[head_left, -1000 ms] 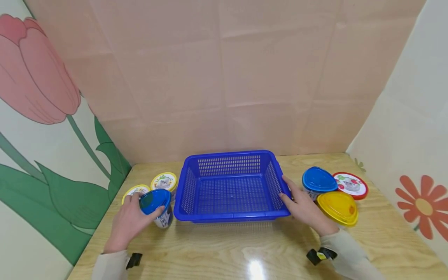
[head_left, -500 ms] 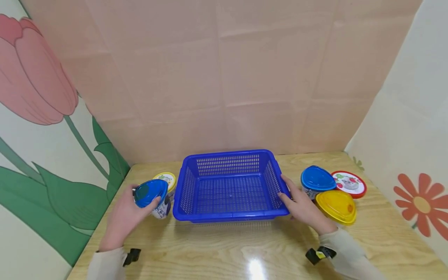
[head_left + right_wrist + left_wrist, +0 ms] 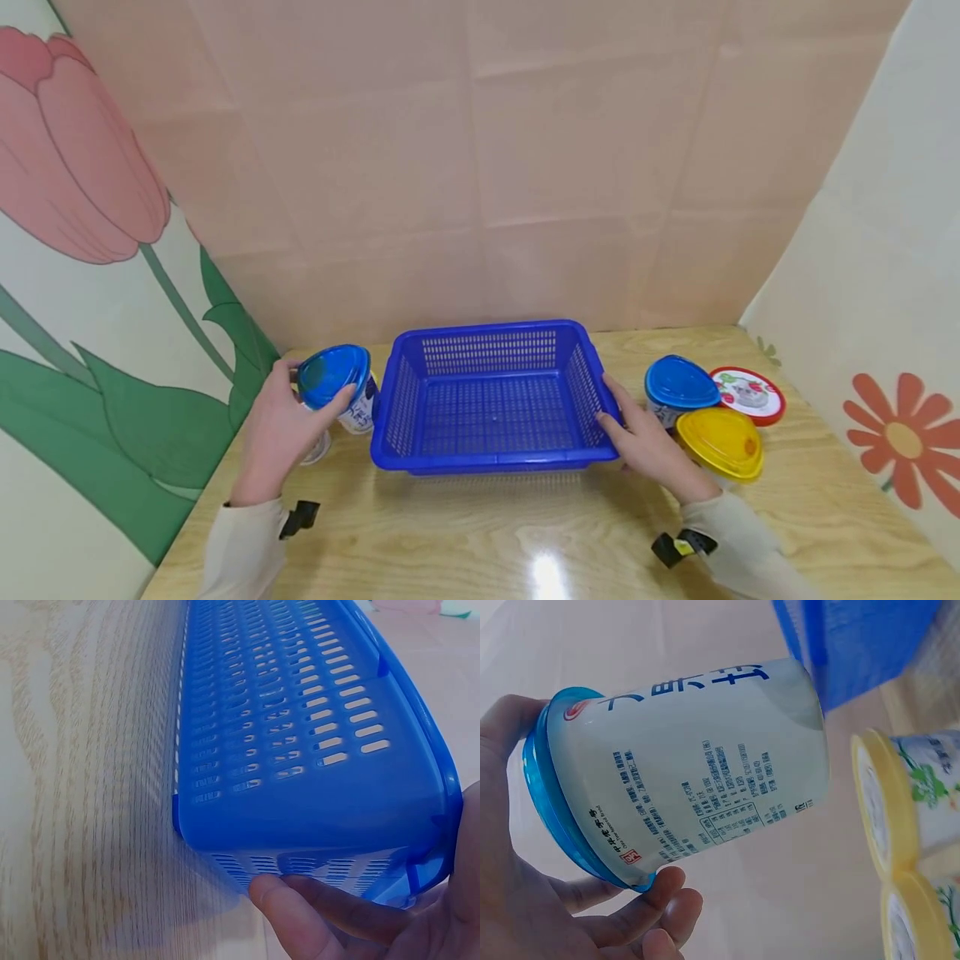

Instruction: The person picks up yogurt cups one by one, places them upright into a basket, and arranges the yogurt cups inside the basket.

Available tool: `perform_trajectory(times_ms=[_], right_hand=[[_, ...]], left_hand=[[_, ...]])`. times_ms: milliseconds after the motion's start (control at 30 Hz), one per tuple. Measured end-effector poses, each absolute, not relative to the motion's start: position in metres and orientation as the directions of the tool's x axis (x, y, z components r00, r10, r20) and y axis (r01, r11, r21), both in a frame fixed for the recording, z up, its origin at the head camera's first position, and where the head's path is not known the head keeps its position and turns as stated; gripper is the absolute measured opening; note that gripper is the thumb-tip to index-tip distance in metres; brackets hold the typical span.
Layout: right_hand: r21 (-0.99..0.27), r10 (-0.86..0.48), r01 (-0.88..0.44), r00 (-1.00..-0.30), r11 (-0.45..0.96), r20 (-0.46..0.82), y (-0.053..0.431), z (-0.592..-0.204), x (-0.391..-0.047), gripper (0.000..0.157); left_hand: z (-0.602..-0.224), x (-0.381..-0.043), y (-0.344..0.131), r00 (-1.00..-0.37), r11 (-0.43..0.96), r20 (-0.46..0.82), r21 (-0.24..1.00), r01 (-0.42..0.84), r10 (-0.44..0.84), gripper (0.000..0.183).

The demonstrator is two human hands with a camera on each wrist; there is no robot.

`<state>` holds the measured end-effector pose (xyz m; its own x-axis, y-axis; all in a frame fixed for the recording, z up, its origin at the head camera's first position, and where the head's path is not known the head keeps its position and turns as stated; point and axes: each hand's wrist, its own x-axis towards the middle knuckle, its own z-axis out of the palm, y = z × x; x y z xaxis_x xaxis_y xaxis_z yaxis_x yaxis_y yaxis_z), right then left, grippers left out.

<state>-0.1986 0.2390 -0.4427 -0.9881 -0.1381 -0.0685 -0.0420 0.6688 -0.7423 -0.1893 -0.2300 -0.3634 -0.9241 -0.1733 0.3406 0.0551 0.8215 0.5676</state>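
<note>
My left hand (image 3: 281, 425) holds a white printed cup with a blue lid (image 3: 333, 377), its fingers and thumb around the lid's edge. In the left wrist view the cup (image 3: 697, 765) shows blue lettering on its side, and the basket's blue wall (image 3: 862, 645) is close to its base. The cup is raised just left of the blue plastic basket (image 3: 495, 460). My right hand (image 3: 648, 442) grips the basket's right rim; in the right wrist view its fingers (image 3: 300, 915) lie against the outer wall.
Two yellow-lidded cups (image 3: 885, 802) stand near the raised cup, mostly hidden by it and the hand in the head view. Right of the basket, a blue-lidded cup (image 3: 681, 383), a yellow-lidded cup (image 3: 722, 442) and a red-rimmed one (image 3: 752, 395) are grouped together.
My left hand has lifted the blue-lidded cup and carried it away from me, over where the yellow-lidded cups showed. The right hand and basket have stayed in place.
</note>
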Motion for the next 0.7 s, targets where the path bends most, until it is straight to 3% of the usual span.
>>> perform_trajectory(times_ms=[267,700], right_hand=[[-0.742,-0.137,-0.033,-0.987,0.669,-0.079,0.237,-0.444,-0.198,0.071],[-0.727,-0.134,-0.039,-0.988,0.686,-0.073,0.238,-0.441,-0.2,0.07]], left_hand=[[-0.355,-0.208,-0.216,-0.922,0.828,0.369,0.549,0.114,-0.117,0.089],[-0.348,-0.245,-0.186,-0.961,0.81,0.273,0.573,0.128,-0.041,0.101]])
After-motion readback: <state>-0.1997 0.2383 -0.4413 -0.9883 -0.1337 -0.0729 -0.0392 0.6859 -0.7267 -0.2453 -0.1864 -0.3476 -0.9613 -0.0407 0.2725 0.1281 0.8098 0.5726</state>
